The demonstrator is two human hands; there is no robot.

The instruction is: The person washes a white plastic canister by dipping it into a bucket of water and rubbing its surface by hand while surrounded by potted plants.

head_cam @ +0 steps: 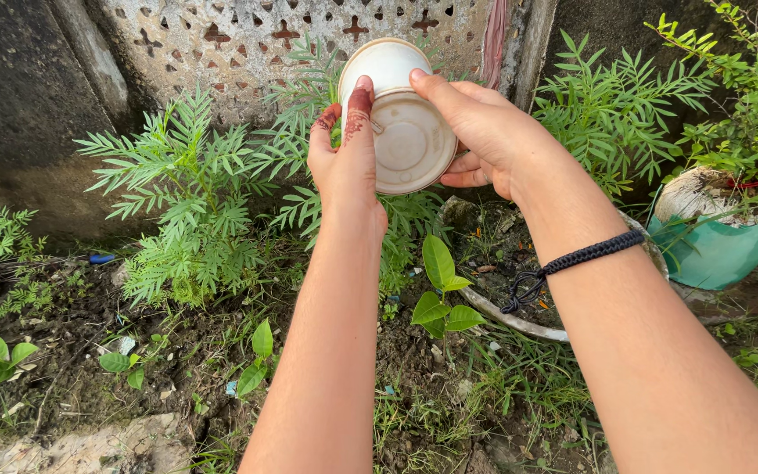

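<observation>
left hand: raised in front of the wall, fingers together and pressed flat against the left side of the white pot; reddish-brown dye marks show on the fingertips.
right hand: fingers clamped on the right side of the same pot, index finger laid over its upper edge, the others curled behind it; a black braided wristband sits on the forearm.
white pot: held up between both hands, above the ground and tilted so its round base faces the camera — the rim points away toward the wall.
packages and wrappers: a teal plastic sheet wraps the lower part of a pale round planter at the right; small blue and white scraps lie in the soil, too small to identify.
wall: grey, stained, with cut-out cross and dot holes.
plants: feathery green plants stand just below the pot; broad-leaved seedlings grow between the forearms.
hidden or cut off: the pot's inside cannot be seen; a curved white edge in the soil is partly behind the right arm.
</observation>
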